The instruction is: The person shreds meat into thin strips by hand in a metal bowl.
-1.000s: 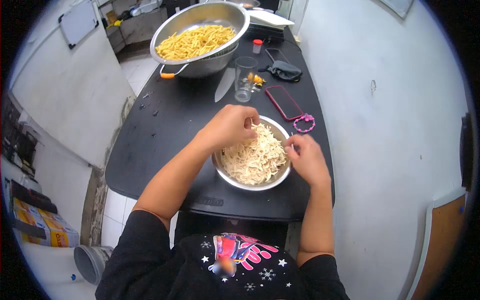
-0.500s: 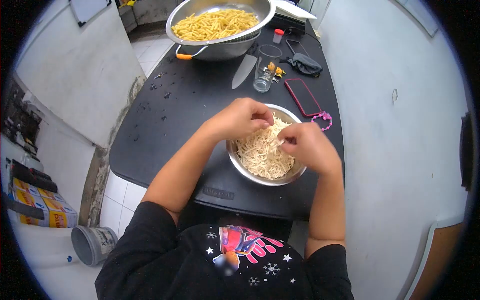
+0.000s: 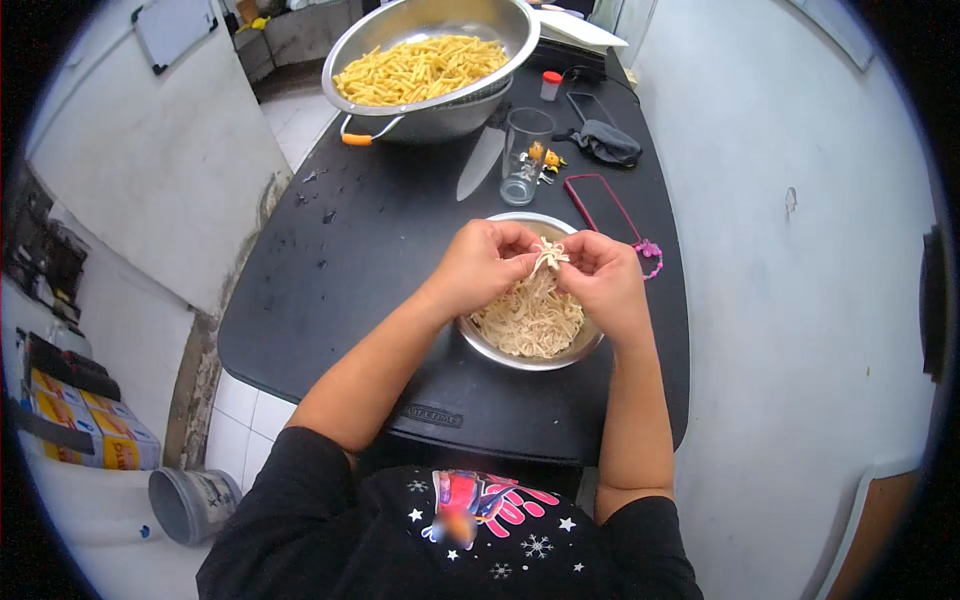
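Note:
A metal bowl holds a heap of pale shredded strands near the table's front edge. Over its far side, my left hand and my right hand meet, almost touching. Between their fingertips is a small bunch of the strands, raised above the heap. Both hands pinch this bunch from either side.
On the black table stand a large colander of yellow cut pieces, a knife, a glass, a red-cased phone, a beaded loop, a grey pouch and a red-capped jar.
My hands were apart a second ago; my right hand has moved left and in over the bowl. Both now hold a bunch of strands between them. The camera view has shifted.

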`<state>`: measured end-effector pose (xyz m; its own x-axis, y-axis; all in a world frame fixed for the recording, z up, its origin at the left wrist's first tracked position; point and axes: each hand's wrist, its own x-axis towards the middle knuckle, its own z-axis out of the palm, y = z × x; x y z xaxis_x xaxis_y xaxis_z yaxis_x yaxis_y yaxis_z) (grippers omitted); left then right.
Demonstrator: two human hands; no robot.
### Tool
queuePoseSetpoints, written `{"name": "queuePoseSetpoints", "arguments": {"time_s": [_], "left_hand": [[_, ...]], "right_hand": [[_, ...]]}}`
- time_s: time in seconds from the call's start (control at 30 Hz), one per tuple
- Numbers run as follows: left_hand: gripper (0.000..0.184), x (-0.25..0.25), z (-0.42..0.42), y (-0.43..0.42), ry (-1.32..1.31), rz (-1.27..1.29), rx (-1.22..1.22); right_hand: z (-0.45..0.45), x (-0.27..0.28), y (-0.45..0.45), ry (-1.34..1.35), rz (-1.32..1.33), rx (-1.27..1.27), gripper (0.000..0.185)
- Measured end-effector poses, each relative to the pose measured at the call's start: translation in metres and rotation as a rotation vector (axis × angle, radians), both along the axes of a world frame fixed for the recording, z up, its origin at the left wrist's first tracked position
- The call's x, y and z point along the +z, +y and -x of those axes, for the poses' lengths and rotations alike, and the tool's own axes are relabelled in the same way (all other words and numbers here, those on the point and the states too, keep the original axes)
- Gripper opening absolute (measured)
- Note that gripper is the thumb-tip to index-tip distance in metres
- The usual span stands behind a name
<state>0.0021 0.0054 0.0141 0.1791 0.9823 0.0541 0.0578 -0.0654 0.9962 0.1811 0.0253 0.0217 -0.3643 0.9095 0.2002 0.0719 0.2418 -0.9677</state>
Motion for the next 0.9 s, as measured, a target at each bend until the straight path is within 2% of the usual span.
{"name": "queuePoseSetpoints", "arguments": {"time_s": [0.1, 0.2, 0.3, 0.33, 0.47, 0.57, 0.67, 0.77, 0.8, 0.9], "left_hand": [[0.012, -0.004, -0.002, 0.005, 0.044, -0.056, -0.040], [0.012, 0.006, 0.001, 0.004, -0.020, -0.010, -0.087], [0.013, 0.005, -0.002, 0.009, 0.027, -0.039, -0.001], [0.013, 0.003, -0.004, 0.009, 0.045, -0.050, 0.013], [0.010, -0.008, -0.014, 0.008, -0.011, -0.095, 0.067], [0.009, -0.004, -0.010, 0.007, -0.043, -0.032, 0.001], [0.010, -0.005, -0.012, 0.002, -0.139, 0.021, -0.056], [0.011, -0.007, -0.005, 0.002, -0.121, 0.041, -0.006], [0.011, -0.007, -0.004, 0.003, -0.120, 0.039, 0.002], [0.012, -0.008, -0.003, 0.001, -0.123, 0.041, 0.011]], "right_hand": [[-0.002, -0.002, 0.003, -0.173, -0.118, -0.119, 0.014], [-0.016, -0.020, 0.030, -0.266, -0.179, -0.287, 0.012], [-0.021, -0.006, 0.021, 0.050, 0.088, -0.094, 0.011], [-0.017, 0.001, 0.014, 0.034, 0.120, -0.084, 0.010], [-0.004, -0.003, 0.003, 0.137, 0.054, -0.035, 0.011], [-0.004, -0.007, 0.004, 0.046, -0.037, -0.073, 0.010], [-0.010, -0.016, 0.016, -0.135, -0.195, -0.268, 0.010], [-0.022, -0.003, 0.018, -0.041, 0.007, -0.222, 0.010], [-0.022, -0.001, 0.016, 0.034, 0.085, -0.127, 0.010], [-0.005, 0.001, 0.001, 0.074, 0.084, -0.016, 0.011]]}}
